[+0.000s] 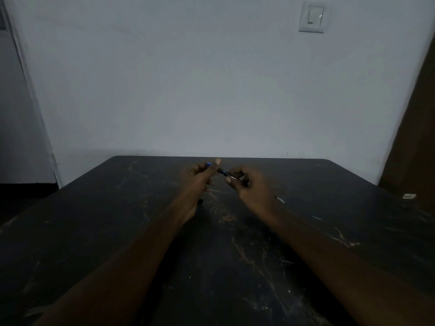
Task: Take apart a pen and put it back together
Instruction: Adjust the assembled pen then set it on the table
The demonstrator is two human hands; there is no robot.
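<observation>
A: What is the room like?
B: Dim. A dark scratched bench (235, 255) stands against a pale wall (188, 78) with a light switch (312, 17).
A: And the pen (222, 171)?
B: It is above the far side of the bench, between both hands. The left hand (200, 177) has its grip closed on the blue end, the right hand (247, 182) pinches the other end

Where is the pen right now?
In the head view, the pen is held above the dark table, near its far edge, between the left hand and the right hand.
</observation>
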